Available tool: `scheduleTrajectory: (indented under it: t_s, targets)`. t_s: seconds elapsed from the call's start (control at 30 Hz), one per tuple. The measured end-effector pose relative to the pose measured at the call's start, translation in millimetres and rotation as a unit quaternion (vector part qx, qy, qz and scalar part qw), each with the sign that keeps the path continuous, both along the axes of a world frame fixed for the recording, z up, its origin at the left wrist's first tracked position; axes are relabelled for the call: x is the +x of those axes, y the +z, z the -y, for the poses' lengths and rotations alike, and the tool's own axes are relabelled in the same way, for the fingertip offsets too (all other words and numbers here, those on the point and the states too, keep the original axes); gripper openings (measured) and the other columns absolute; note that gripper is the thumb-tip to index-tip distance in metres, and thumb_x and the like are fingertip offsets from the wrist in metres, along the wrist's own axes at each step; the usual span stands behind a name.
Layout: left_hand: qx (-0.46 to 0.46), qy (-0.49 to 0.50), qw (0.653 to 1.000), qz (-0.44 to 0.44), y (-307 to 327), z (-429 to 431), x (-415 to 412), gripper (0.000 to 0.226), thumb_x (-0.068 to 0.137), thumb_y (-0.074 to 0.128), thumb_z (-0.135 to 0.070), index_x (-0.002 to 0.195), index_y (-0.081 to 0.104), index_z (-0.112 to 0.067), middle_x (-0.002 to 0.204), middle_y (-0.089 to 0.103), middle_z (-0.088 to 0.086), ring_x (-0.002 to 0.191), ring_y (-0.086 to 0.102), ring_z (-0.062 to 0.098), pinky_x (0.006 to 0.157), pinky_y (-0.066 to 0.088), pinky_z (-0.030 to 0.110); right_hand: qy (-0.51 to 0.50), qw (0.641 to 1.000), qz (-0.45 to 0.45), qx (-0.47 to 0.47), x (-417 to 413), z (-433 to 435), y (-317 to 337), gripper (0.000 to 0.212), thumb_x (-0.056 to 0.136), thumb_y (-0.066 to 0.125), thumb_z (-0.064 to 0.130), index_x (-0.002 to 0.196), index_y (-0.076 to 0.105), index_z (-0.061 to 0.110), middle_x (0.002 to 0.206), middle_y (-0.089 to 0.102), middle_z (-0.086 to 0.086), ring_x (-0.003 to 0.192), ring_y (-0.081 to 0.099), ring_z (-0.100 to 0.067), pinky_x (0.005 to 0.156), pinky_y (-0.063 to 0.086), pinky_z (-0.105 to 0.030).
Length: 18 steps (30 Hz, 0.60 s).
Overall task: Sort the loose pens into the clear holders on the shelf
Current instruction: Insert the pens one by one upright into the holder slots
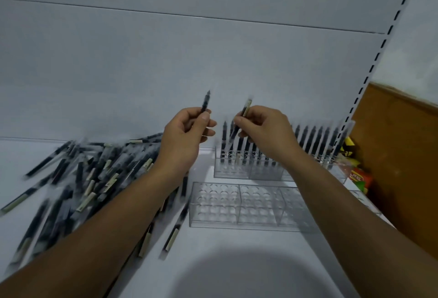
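Note:
A heap of loose dark pens (94, 174) with pale caps lies on the white shelf at the left. My left hand (184, 136) grips one dark pen (205, 101), its tip pointing up. My right hand (263, 129) pinches another pen (245, 108), tilted, just above the far clear holder (237, 172). That holder carries a row of upright pens (315, 139). A second clear holder (244, 205) with round holes sits nearer me and holds none.
The white back panel (189, 60) rises behind the shelf. A slotted upright (369, 72) and a brown board (403, 155) close off the right side. Colourful packets (358, 177) sit by the board. One stray pen (173, 236) lies left of the near holder.

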State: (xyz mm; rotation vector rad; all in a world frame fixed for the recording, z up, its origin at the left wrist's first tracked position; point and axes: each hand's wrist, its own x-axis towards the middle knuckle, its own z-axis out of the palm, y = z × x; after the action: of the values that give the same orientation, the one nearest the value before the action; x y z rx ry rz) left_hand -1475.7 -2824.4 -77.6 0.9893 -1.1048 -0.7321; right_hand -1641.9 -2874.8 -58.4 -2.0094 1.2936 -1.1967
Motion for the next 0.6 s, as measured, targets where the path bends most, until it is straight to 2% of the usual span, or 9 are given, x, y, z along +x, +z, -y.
scheduleTrajectory:
  t_s: [0.07, 0.13, 0.23, 0.4, 0.5, 0.6]
  targets:
    - [0.0, -0.004, 1.0, -0.004, -0.1, -2.1, 4.5, 0.008, 0.097, 0.056, -0.02, 0.099, 0.063, -0.021, 0.078, 0.073, -0.011, 0.072, 0.067, 0.003, 0.067, 0.053, 0.013, 0.003, 1.0, -0.017, -0.006, 6.2, 0.6, -1.3, 0.017, 0.092, 0.065, 0.031, 0.094, 0.071, 0.016, 0.08, 0.073, 0.004, 0.072, 0.071, -0.01, 0.069, 0.058, -0.038]
    - [0.002, -0.009, 1.0, -0.002, -0.3, -2.9, 7.5, 0.008, 0.098, 0.055, -0.02, 0.1, 0.063, -0.022, 0.08, 0.074, -0.011, 0.074, 0.068, 0.004, 0.069, 0.053, 0.014, -0.003, 0.999, -0.038, -0.018, 11.2, 1.8, 0.4, 0.017, 0.093, 0.064, 0.032, 0.091, 0.071, 0.017, 0.075, 0.072, 0.006, 0.071, 0.071, -0.012, 0.061, 0.055, -0.033]
    - [0.009, -0.014, 1.0, 0.0, -1.8, -4.9, 9.9, 0.009, 0.098, 0.055, -0.021, 0.101, 0.063, -0.022, 0.083, 0.074, -0.011, 0.077, 0.069, 0.005, 0.068, 0.054, 0.014, -0.018, 0.997, -0.069, -0.022, 15.9, 3.3, 4.9, 0.015, 0.093, 0.063, 0.034, 0.087, 0.07, 0.022, 0.067, 0.069, 0.011, 0.063, 0.068, -0.003, 0.053, 0.043, -0.02]
    - [0.016, -0.017, 1.0, 0.002, -4.6, -7.9, 13.8, 0.008, 0.097, 0.056, -0.021, 0.1, 0.063, -0.021, 0.085, 0.075, -0.009, 0.078, 0.07, 0.006, 0.069, 0.054, 0.016, -0.037, 0.995, -0.093, -0.02, 17.7, 3.7, 8.7, 0.019, 0.093, 0.064, 0.035, 0.083, 0.069, 0.02, 0.068, 0.07, 0.008, 0.063, 0.07, -0.007, 0.057, 0.049, -0.025]
    - [0.019, -0.019, 1.0, 0.0, -3.9, -9.1, 15.7, 0.008, 0.097, 0.056, -0.021, 0.1, 0.063, -0.021, 0.085, 0.075, -0.009, 0.077, 0.07, 0.006, 0.068, 0.053, 0.015, -0.03, 0.995, -0.091, -0.026, 17.5, 1.0, 8.3, 0.019, 0.093, 0.064, 0.035, 0.084, 0.069, 0.019, 0.066, 0.069, 0.01, 0.06, 0.068, -0.003, 0.051, 0.044, -0.021]
    - [0.021, -0.015, 1.0, 0.011, -4.8, -9.4, 17.6, 0.009, 0.098, 0.055, -0.021, 0.101, 0.063, -0.022, 0.087, 0.075, -0.01, 0.076, 0.069, 0.004, 0.064, 0.051, 0.012, -0.027, 0.995, -0.089, -0.021, 15.3, -1.2, 7.7, 0.019, 0.093, 0.063, 0.034, 0.087, 0.07, 0.017, 0.072, 0.07, 0.007, 0.07, 0.071, -0.01, 0.062, 0.054, -0.029]
